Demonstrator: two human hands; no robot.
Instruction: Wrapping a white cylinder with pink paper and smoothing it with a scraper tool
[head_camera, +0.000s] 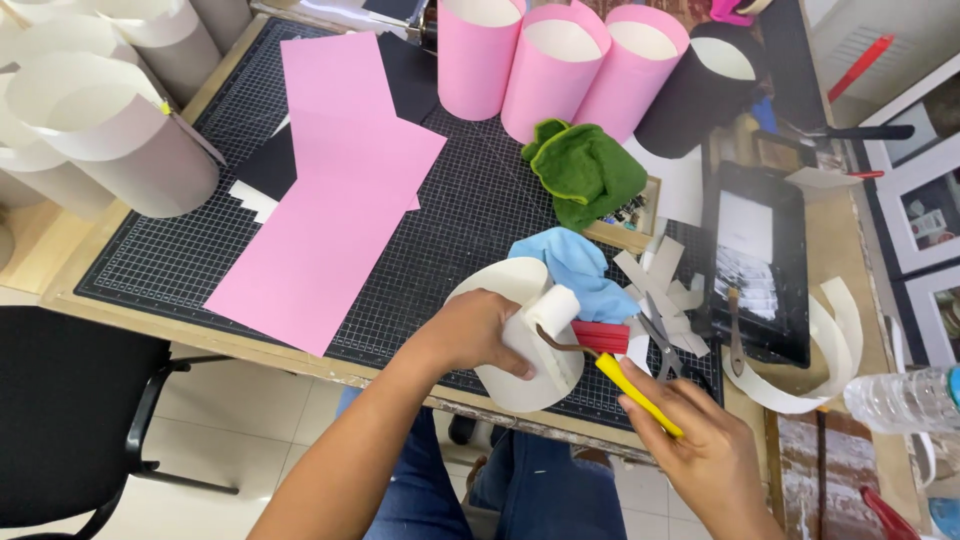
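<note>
- My left hand (470, 330) is closed around a white paper cylinder (520, 340), holding it at the near edge of the black cutting mat (180, 260), partly over the table edge.
- My right hand (700, 450) grips the yellow handle of a small roller (555, 310); its white roll rests on the outer wall of the cylinder.
- Just beside the cylinder lie a blue cloth (575, 265), scissors (660, 340) and white paper strips (660, 280). A black tray (795, 300) stands near the right edge of the mat.
- A pink sheet (330, 200) lies at the middle of the mat, and pink tubes (555, 65) stand at the far edge.
- I think the thin wall may dent if I press the roller too hard, because only my fingers support it.
- The cylinder could also slip and fall off the near edge, since it hangs partly beyond it.
</note>
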